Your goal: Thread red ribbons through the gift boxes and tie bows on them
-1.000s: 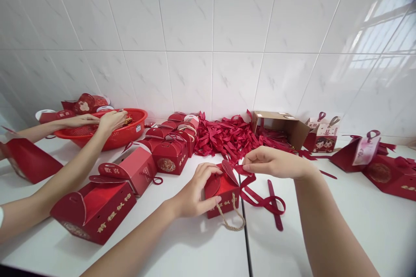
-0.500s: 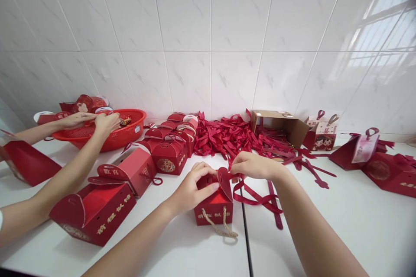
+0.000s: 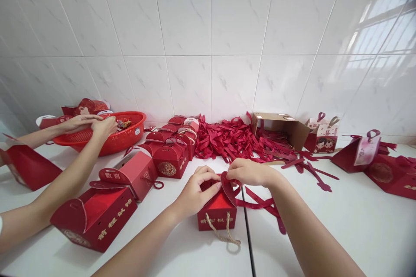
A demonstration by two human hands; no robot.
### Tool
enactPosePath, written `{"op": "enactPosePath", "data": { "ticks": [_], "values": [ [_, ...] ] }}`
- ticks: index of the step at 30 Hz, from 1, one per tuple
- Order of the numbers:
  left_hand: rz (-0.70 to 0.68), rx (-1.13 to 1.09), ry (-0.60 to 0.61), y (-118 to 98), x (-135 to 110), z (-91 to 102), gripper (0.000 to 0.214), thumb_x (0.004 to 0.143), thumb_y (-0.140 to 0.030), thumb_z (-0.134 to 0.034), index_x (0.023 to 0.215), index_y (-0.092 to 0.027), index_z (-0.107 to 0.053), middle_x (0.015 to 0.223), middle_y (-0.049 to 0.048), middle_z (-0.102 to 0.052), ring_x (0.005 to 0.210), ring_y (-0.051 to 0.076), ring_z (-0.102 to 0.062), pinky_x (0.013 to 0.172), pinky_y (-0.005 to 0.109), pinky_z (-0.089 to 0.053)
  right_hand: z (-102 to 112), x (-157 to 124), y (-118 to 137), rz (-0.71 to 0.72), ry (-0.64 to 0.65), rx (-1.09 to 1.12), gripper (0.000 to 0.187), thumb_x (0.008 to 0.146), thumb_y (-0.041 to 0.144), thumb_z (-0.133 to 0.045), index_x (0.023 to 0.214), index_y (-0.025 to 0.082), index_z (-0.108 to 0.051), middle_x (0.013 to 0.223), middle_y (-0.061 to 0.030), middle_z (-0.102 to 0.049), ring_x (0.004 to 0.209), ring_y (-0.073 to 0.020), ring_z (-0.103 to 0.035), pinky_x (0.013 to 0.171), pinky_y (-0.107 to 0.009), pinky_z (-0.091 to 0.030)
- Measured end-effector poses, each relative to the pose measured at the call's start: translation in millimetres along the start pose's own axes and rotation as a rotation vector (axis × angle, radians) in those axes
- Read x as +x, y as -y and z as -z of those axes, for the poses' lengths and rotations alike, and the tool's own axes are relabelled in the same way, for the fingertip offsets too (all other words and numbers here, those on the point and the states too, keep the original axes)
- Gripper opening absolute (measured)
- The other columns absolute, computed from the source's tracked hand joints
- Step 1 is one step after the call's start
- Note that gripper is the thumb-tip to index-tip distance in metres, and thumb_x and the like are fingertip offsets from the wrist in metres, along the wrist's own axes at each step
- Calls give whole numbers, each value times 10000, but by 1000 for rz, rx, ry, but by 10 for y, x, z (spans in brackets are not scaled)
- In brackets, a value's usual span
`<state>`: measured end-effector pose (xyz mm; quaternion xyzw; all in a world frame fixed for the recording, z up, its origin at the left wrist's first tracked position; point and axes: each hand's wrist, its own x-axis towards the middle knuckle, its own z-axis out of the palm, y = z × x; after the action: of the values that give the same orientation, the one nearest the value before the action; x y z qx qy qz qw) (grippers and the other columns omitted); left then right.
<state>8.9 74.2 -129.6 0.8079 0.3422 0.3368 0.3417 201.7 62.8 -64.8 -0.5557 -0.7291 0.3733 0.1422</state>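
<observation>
A small red gift box (image 3: 217, 213) with gold characters and a beige rope handle stands on the white table in front of me. My left hand (image 3: 196, 191) is closed on its top flaps. My right hand (image 3: 247, 172) pinches a dark red ribbon (image 3: 260, 204) at the rounded flap, and the ribbon's tail trails over the table to the right. The two hands nearly touch above the box.
Another person's two hands (image 3: 94, 124) reach into a red basket (image 3: 128, 138) at the back left. Several red boxes (image 3: 136, 173) stand left of centre. A ribbon heap (image 3: 227, 138), an open cardboard carton (image 3: 282, 126) and more boxes (image 3: 383, 169) line the tiled wall.
My right hand has moved left with the ribbon to the box's flap. The box has slid slightly left and toward me. The other person's hands have shifted a little in the basket.
</observation>
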Motion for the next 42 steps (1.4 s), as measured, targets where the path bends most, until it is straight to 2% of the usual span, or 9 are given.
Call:
{"op": "enactPosePath", "data": {
  "ticks": [3,5,10,17,23,29,35,39,42],
  "values": [
    [-16,-35,-38,-2,-1,-19,113,860,-271,-530,834,-194,-608,915,40,-531,927,190,-518,899,336,-373,24,-40,-22,18,-33,-108,184,763,305,-523,623,185,-526,664,-4,-579,607,-138,-505,525,-258,-352],
    [-36,-81,-73,-7,-9,-28,102,875,-263,-502,829,-197,-565,946,39,-523,942,182,-519,913,324,-367,40,-67,-36,31,-102,-91,153,786,350,-548,800,202,-584,848,-23,-650,758,-171,-582,638,-277,-425],
    [-46,-207,-141,-7,-21,7,118,891,-283,-470,829,-205,-532,1109,56,-513,1105,205,-472,999,337,-308,4,-63,-5,192,-131,36,372,844,486,-521,1119,250,-604,1229,-47,-593,1119,-234,-538,938,-373,-411],
    [-80,-377,-271,16,-28,127,123,894,-290,-490,835,-212,-564,1182,52,-513,1181,224,-457,998,332,-325,-156,27,96,360,-100,292,420,840,368,-588,1222,206,-525,1114,-68,-653,1040,-194,-595,882,-338,-462],
    [-109,-386,-306,41,-36,175,109,898,-296,-493,885,-223,-573,1142,50,-535,1090,206,-513,955,318,-372,-126,-10,142,446,-105,384,205,829,347,-596,805,154,-659,761,-17,-647,716,-125,-578,687,-261,-450],
    [-82,50,-186,9,-21,172,226,911,-290,-436,872,-202,-641,1040,67,-554,1038,208,-521,966,341,-354,114,-413,208,550,-399,610,169,820,349,-634,791,182,-632,704,2,-609,642,-107,-544,614,-239,-437],
    [-112,203,-120,-16,-72,193,201,904,-307,-442,894,-190,-605,698,-5,-529,635,126,-486,633,247,-401,351,-908,89,754,-775,732,62,813,308,-636,823,258,-673,762,-12,-642,758,-164,-620,712,-299,-509],
    [-176,278,69,-20,-113,238,246,825,-384,-565,986,-205,-620,586,-52,-392,541,106,-375,544,234,-336,478,-1081,-8,794,-895,713,132,825,287,-566,797,281,-695,704,-34,-595,724,-190,-605,706,-351,-502],
    [-207,296,88,-22,-132,236,345,755,-400,-647,1036,-214,-573,642,-49,-395,590,114,-377,568,242,-336,510,-1088,8,718,-928,770,175,833,256,-527,764,271,-687,745,-40,-604,748,-184,-598,742,-360,-487]
  ]
}}
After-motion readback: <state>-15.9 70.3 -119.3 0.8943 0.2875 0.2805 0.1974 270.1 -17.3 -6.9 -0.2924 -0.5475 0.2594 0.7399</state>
